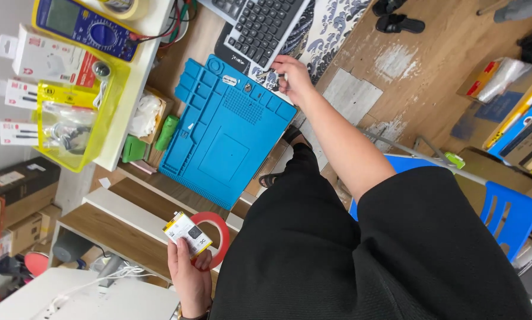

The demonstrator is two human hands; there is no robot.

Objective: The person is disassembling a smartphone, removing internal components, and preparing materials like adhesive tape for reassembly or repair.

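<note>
Left hand [190, 274]: you grip a flat battery [187, 233] and red tape ring [217, 236].
Right hand [292, 77]: at one o'clock, fingers pinching something small, unclear.
Battery: light, rigid, fragile; hold its edges.

White-and-red boxed packages [46, 56] stand far left beside the yellow-blue multimeter's grey screen [63, 15]; brown cartons [14, 189] sit lower left.

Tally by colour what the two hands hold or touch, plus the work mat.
Red: 1, tape roll, in the left hand
White and yellow: 1, flat battery pack, same hand
Grey and black: 1, keyboard, by the right hand
Blue: 1, mat
Total: 4
</note>
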